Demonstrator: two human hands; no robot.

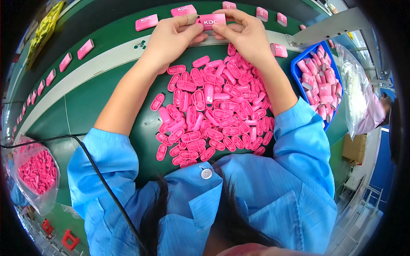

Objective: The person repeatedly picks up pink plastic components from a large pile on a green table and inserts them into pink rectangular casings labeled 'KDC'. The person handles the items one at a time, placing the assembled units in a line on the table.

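Both hands are raised at the far side of the table, over the conveyor's pale edge rail. Between them is a flat pink casing (218,21) with white lettering. My right hand (250,37) pinches its right side with thumb and fingers. At its left end, my left hand (170,39) has its fingers closed, a tan cover on one fingertip. A small pink bit shows there, too hidden to name. Below the hands spreads a loose pile of small oval pink plastic caps (222,115), many with their hollow side up.
A green conveyor belt (109,36) carries spaced pink casings along the far side. At right stands a blue bin (297,77) heaped with similar casings, beside a clear plastic bag (354,85). A bag of pink parts (36,170) lies left. A black cable (100,175) crosses my left sleeve.
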